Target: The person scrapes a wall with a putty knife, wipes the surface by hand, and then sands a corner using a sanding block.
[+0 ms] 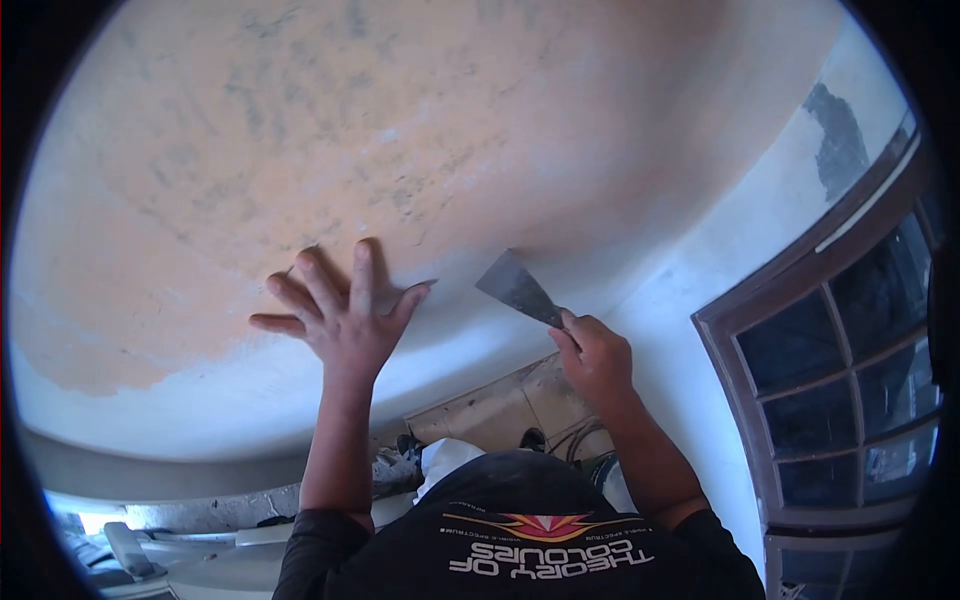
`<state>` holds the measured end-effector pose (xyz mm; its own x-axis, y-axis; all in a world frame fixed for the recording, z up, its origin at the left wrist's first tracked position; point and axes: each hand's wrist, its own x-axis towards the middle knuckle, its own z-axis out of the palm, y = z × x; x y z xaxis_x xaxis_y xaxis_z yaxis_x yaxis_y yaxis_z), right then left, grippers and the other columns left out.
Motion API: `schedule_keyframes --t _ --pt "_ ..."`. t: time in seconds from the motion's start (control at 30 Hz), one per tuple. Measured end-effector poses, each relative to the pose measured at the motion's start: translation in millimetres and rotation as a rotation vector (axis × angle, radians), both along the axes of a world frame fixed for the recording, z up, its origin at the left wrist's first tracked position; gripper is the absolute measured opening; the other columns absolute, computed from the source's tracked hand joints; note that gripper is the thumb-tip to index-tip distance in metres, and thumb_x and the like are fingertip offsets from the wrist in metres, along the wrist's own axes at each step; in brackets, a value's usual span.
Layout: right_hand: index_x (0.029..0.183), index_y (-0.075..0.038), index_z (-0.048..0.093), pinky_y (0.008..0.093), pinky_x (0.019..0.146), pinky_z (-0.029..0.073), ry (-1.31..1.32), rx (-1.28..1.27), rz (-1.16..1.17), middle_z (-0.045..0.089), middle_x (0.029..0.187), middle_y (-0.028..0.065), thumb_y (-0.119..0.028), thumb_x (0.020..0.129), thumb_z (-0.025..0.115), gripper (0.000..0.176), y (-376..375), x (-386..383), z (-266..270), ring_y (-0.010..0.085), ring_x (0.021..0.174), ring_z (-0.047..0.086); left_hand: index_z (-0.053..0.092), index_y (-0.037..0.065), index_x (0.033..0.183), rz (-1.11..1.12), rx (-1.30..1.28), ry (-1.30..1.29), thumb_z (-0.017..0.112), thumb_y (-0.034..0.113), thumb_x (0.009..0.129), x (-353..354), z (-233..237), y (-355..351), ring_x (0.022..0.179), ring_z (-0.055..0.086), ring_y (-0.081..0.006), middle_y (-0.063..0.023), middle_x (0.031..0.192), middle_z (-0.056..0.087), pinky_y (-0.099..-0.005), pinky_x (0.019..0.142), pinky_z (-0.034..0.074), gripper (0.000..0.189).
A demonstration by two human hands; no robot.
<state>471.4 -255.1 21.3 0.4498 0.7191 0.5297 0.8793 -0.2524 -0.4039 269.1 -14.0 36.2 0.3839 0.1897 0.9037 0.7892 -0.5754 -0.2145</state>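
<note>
My left hand (345,315) lies with fingers spread on the wall (560,130). A small dark fleck shows at its thumb tip. To its right, my right hand (597,358) is wrapped round the handle of a putty knife (518,288), most of that handle hidden in the fist. The wide, stained blade points up and left, its edge close against the wall's pale surface. Peach colour with grey smudges covers much of the wall, giving way to white along a ragged lower border.
On the right is a brown-framed window (850,385) with dark panes. A grey patch (838,140) marks the white wall above it. Below are a tiled floor (490,418), cables (575,437) and a bucket-like container (610,480) partly hidden by my body.
</note>
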Motion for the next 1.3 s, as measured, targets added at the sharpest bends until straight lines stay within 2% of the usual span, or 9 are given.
schedule_keyframes --t 0.37,0.5,0.57,0.67,1.07,1.1,1.13,1.23,1.3 --pt "0.114 -0.009 0.072 0.0389 0.06 0.052 0.05 0.014 0.06 0.067 0.082 0.0098 -0.025 0.092 0.069 0.027 7 11 -1 0.0293 0.069 0.066 0.027 0.037 0.158 -0.052 -0.072 -0.055 0.063 0.085 0.07 1 -14 2 0.147 -0.013 -0.057 -0.0282 0.164 0.0 -0.0817 0.097 -0.019 0.106" --pt "0.115 -0.009 0.072 0.0389 0.063 0.053 0.03 -0.027 0.085 0.067 0.083 0.0098 -0.022 0.091 0.07 0.027 10 12 11 0.0294 0.072 0.067 0.027 0.038 0.157 -0.037 -0.086 -0.048 0.064 0.085 0.07 -1 -15 1 0.147 -0.013 -0.0569 -0.0278 0.165 0.0 -0.082 0.097 -0.019 0.106" --pt "0.116 -0.01 0.072 0.0388 0.064 0.053 0.055 -0.032 0.076 0.067 0.083 0.0099 -0.022 0.09 0.071 0.028 7 13 6 0.0294 0.073 0.067 0.026 0.029 0.159 -0.033 -0.021 -0.009 0.062 0.085 0.072 -2 -11 1 0.147 -0.015 -0.0568 -0.0297 0.164 -0.002 -0.0798 0.1 -0.018 0.11" --pt "0.116 -0.01 0.072 0.0378 0.066 0.053 0.101 -0.014 0.028 0.067 0.084 0.0103 -0.021 0.09 0.071 0.028 10 12 6 0.0299 0.074 0.066 0.027 0.038 0.157 -0.051 -0.045 -0.02 0.063 0.085 0.071 -3 -19 4 0.147 -0.014 -0.0567 -0.0262 0.165 -0.001 -0.0816 0.098 -0.019 0.105" --pt "0.115 -0.007 0.072 0.0367 0.061 0.05 0.125 0.052 0.179 0.066 0.079 0.0135 -0.022 0.089 0.074 0.03 13 20 7 0.0296 0.067 0.064 0.032 0.036 0.157 -0.027 -0.064 -0.03 0.057 0.081 0.08 -10 -36 3 0.15 -0.008 -0.0526 -0.0256 0.165 0.006 -0.0732 0.108 -0.018 0.092" --pt "0.115 -0.005 0.072 0.0371 0.06 0.048 0.201 -0.007 0.191 0.065 0.077 0.0132 -0.02 0.089 0.075 0.03 11 18 15 0.0292 0.064 0.061 0.034 0.035 0.156 -0.01 -0.111 -0.038 0.062 0.075 0.082 -8 -31 -8 0.151 -0.004 -0.0516 -0.0242 0.166 0.007 -0.0756 0.11 -0.008 0.089" --pt "0.115 -0.005 0.072 0.0371 0.06 0.048 0.188 -0.015 0.234 0.065 0.077 0.0132 -0.02 0.089 0.075 0.03 7 28 16 0.0292 0.064 0.061 0.034 0.035 0.156 0.033 -0.113 -0.055 0.062 0.075 0.082 -10 -27 -21 0.151 -0.004 -0.0516 -0.0242 0.166 0.007 -0.0756 0.11 -0.008 0.089" --pt "0.115 -0.004 0.071 0.0358 0.064 0.05 0.18 0.015 0.255 0.065 0.079 0.0142 -0.016 0.087 0.075 0.031 -16 61 8 0.0298 0.066 0.062 0.025 0.028 0.16 0.141 -0.472 -0.019 0.074 0.061 0.08 -18 -23 -65 0.152 0.007 -0.0481 -0.0233 0.166 0.009 -0.0723 0.112 0.019 0.1" --pt "0.118 -0.001 0.068 0.0347 0.07 0.052 0.427 -0.036 0.207 0.065 0.082 0.0156 -0.01 0.086 0.075 0.034 -33 79 4 0.0303 0.072 0.064 0.024 0.031 0.16 0.201 -0.613 -0.057 0.076 0.056 0.079 -25 -34 -83 0.152 0.009 -0.0462 -0.0194 0.167 0.009 -0.0735 0.11 0.023 0.099"
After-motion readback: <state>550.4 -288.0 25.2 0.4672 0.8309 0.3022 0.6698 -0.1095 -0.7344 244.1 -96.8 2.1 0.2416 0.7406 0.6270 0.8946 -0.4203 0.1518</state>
